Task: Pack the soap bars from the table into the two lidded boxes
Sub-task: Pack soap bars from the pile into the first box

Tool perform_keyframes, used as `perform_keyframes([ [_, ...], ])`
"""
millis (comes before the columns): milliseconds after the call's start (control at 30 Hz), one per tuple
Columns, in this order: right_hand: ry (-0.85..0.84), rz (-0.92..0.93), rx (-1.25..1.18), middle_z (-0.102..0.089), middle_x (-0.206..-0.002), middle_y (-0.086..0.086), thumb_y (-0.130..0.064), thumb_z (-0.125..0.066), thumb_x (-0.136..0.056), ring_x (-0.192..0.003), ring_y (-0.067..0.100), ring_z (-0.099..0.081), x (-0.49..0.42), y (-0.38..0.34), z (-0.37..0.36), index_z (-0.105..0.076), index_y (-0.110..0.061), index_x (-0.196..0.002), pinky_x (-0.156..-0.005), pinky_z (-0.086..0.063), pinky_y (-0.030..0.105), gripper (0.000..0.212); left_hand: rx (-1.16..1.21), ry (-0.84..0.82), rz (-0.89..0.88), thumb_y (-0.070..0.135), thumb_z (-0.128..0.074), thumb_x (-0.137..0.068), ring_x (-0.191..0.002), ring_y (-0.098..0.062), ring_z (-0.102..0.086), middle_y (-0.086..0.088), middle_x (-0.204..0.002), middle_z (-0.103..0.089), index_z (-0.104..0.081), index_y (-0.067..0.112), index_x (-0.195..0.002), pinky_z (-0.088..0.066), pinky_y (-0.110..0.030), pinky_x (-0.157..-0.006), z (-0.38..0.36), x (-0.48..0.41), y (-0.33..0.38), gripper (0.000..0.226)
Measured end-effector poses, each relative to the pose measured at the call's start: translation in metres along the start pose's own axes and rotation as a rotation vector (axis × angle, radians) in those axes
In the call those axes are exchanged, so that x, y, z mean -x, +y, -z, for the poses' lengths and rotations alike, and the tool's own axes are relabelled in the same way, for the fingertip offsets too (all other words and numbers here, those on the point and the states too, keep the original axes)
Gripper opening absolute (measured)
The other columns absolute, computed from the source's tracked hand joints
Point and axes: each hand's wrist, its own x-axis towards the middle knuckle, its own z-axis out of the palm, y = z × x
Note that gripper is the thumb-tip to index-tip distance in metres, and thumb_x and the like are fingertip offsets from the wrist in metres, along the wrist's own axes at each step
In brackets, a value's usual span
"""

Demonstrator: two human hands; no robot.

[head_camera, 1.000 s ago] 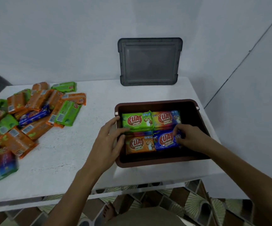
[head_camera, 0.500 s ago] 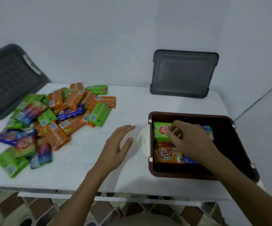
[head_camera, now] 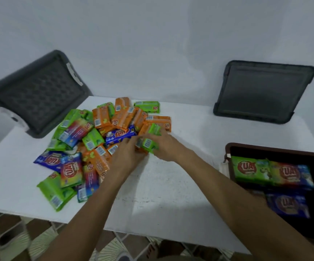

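Soap bars [head_camera: 103, 140] lie in a loose heap on the white table [head_camera: 180, 176], at about ten o'clock from its middle. They are flat rectangular packets in glossy wrap, orange, green, blue and rainbow-striped, most of them face down with barcode labels showing. They overlap at all angles, so a bar probably has to be picked off the edge rather than dug out.

Both hands work at the heap's three o'clock edge, likely because that side is closest to the brown box [head_camera: 276, 147], which sits open at four o'clock on the table. The right hand [head_camera: 163, 146] has its fingers curled round a green bar [head_camera: 149, 143] that is tilted up off the heap. The left hand [head_camera: 128, 157] reaches in just beside it among orange bars, but blur makes it impossible to tell whether its fingers hold anything.

Inside the box, the packed bars [head_camera: 272, 172] lie label up, side by side in neat rows, which should leave room for more. The dark grey lid [head_camera: 263, 91] leans against the wall at one o'clock, out of the way of loading. A second dark grey piece [head_camera: 37, 95] leans at eleven o'clock, and I cannot tell whether it is a lid or a box.
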Motion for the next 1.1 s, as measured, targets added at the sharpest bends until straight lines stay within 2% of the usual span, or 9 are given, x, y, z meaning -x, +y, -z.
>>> perform_keyframes([
  [167,0.077,-0.019,0.003,-0.023,-0.146,0.016,-0.024,-0.073,-0.081,-0.114,0.038,-0.05,-0.011,0.011,-0.024,-0.037,-0.042,-0.132,-0.098,-0.049,0.045,0.065,-0.164,0.129,-0.063,0.044,-0.072,-0.078,-0.108,-0.031,-0.052,-0.01,-0.121,-0.049,-0.044,0.021,-0.139,-0.05,-0.038,-0.069,-0.022,0.0,-0.004,0.07],
  [367,0.326,-0.025,-0.118,-0.054,-0.113,0.012,-0.005,-0.057,-0.085,-0.089,0.028,-0.059,0.013,0.014,-0.009,-0.041,-0.023,-0.13,-0.068,-0.047,0.033,0.051,-0.207,0.211,-0.018,0.056,-0.071,-0.074,-0.109,-0.031,-0.05,-0.011,-0.117,-0.054,-0.05,0.02,-0.132,-0.05,-0.04,-0.073,-0.029,-0.003,0.001,0.071],
  [467,0.428,-0.088,-0.181,-0.064,-0.107,0.014,-0.006,-0.053,-0.091,-0.087,0.028,-0.064,0.032,0.017,0.02,-0.049,-0.02,-0.128,-0.067,-0.053,0.035,0.04,-0.235,0.289,-0.038,0.053,-0.071,-0.072,-0.104,-0.033,-0.051,-0.012,-0.114,-0.058,-0.054,0.02,-0.128,-0.049,-0.045,-0.077,-0.031,0.001,0.002,0.067],
  [600,0.465,-0.059,-0.253,-0.067,-0.113,0.013,-0.008,-0.052,-0.094,-0.066,0.009,-0.06,0.072,0.025,0.05,-0.053,-0.019,-0.125,-0.05,-0.045,0.014,0.032,-0.08,0.413,-0.202,0.039,-0.079,-0.072,-0.109,-0.034,-0.056,-0.014,-0.124,-0.056,-0.054,0.016,-0.129,-0.053,-0.048,-0.083,-0.027,0.012,0.006,0.066],
  [700,0.484,-0.058,-0.372,-0.068,-0.108,0.008,-0.012,-0.051,-0.097,-0.061,0.02,-0.062,0.111,0.032,0.064,-0.055,-0.025,-0.122,-0.049,-0.052,0.027,0.028,0.098,0.494,-0.357,0.025,-0.081,-0.072,-0.111,-0.029,-0.054,-0.016,-0.127,-0.051,-0.052,0.012,-0.125,-0.053,-0.034,-0.086,-0.019,0.022,0.022,0.062],
  [833,0.534,-0.058,-0.586,-0.067,-0.103,-0.004,-0.015,-0.055,-0.097,-0.077,0.024,-0.071,0.167,0.05,0.076,-0.061,-0.03,-0.112,-0.06,-0.06,0.041,0.022,0.275,0.531,-0.464,0.018,-0.082,-0.072,-0.113,-0.021,-0.05,-0.018,-0.121,-0.054,-0.048,0.009,-0.122,-0.039,-0.014,-0.1,-0.011,0.045,0.051,0.062],
  [933,0.538,-0.039,-0.728,-0.066,-0.102,-0.001,-0.008,-0.056,-0.096,-0.081,0.003,-0.07,0.211,0.066,0.084,-0.064,-0.019,-0.113,-0.06,-0.058,0.022,0.022,0.439,0.498,-0.457,0.022,-0.081,-0.074,-0.111,-0.013,-0.054,0.005,-0.12,-0.055,-0.048,0.02,-0.125,-0.047,-0.025,-0.096,-0.01,0.066,0.076,0.061],
  [1000,0.513,-0.038,-0.807,-0.067,-0.108,0.003,-0.008,-0.057,-0.095,-0.092,0.008,-0.07,0.239,0.078,0.088,-0.064,-0.016,-0.116,-0.066,-0.059,0.024,0.024,0.569,0.437,-0.415,0.022,-0.083,-0.073,-0.11,0.0,-0.056,0.027,-0.118,-0.052,-0.045,0.033,-0.125,-0.048,-0.021,-0.095,-0.01,0.08,0.099,0.065],
  [1100,0.494,-0.068,-0.852,-0.068,-0.112,-0.002,-0.007,-0.057,-0.094,-0.102,0.01,-0.068,0.278,0.099,0.091,-0.064,-0.016,-0.118,-0.073,-0.059,0.024,0.026,0.616,0.352,-0.511,0.024,-0.083,-0.072,-0.109,0.004,-0.057,0.023,-0.117,-0.054,-0.05,0.026,-0.122,-0.047,-0.013,-0.093,-0.012,0.095,0.134,0.06],
])
